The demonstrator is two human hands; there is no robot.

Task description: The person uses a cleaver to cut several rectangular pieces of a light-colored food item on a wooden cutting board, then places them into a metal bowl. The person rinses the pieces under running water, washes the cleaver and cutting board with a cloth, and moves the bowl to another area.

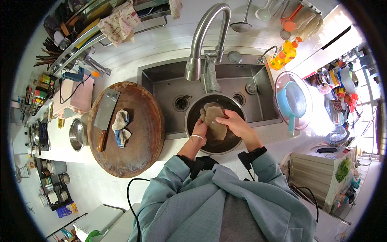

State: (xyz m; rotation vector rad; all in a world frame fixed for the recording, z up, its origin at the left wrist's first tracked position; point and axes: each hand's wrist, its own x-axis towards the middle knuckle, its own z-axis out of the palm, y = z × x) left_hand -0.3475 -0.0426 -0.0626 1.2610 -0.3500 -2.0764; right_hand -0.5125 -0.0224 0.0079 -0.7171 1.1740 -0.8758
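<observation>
A flat grey-brown piece with rounded edges [215,123], its kind not clear, is held up over a round metal pot [189,137]. My left hand [199,130] has its fingers closed on the piece's left edge; a pale bracelet circles that wrist. From the other side, my right hand [234,123] pinches the piece, with the thumb lying across its face. Beneath them the pot's inside is dark, and the piece hides part of it. The pot sits at the near edge of the double steel sink [171,80], below the divider.
To the left, a round wooden chopping board [141,155] carries a cleaver [107,109] and a crumpled cloth [121,131]. A tall faucet [193,68] arches over the sink. A blue strainer [287,101] rests in a basin on the right, near an orange-yellow bottle [284,54].
</observation>
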